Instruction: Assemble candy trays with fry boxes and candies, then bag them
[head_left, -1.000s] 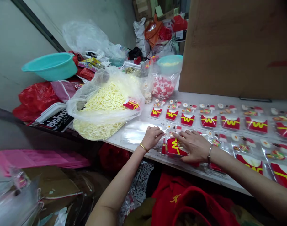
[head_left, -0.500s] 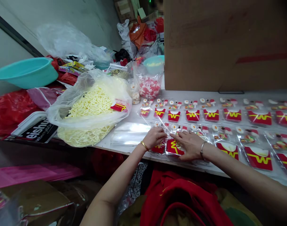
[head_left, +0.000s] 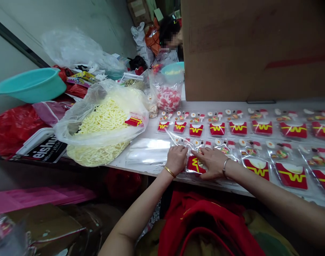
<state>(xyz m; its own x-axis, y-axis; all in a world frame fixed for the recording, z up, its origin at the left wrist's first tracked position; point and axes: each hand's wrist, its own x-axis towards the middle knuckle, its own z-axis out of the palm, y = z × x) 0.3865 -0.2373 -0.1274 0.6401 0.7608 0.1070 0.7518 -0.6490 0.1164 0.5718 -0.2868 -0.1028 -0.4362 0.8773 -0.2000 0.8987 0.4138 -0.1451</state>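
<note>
My left hand (head_left: 177,159), a gold bangle at its wrist, has its fingers curled closed on the edge of a clear plastic bag (head_left: 175,138) at the near row's left end. My right hand (head_left: 212,162) lies with fingers spread over a packet with a red fry box (head_left: 195,165) marked with a yellow W; pale sticks partly show under the fingers. Small toy food pieces sit above the box. Just left of my left hand lies a stack of flat clear bags (head_left: 146,151). Further packets, such as one red fry box (head_left: 291,175), line up to the right.
A plastic sack of pale yellow sticks (head_left: 101,117) stands on the table's left. Behind are a bag of pink-and-white pieces (head_left: 167,96), a turquoise basin (head_left: 31,83) and a big cardboard box (head_left: 255,49). Another person is partly visible at the back.
My left hand has curled in more and turned, now covering the red box at the near row's left end. My right hand stays on its packet. A person's head has come into view behind.
</note>
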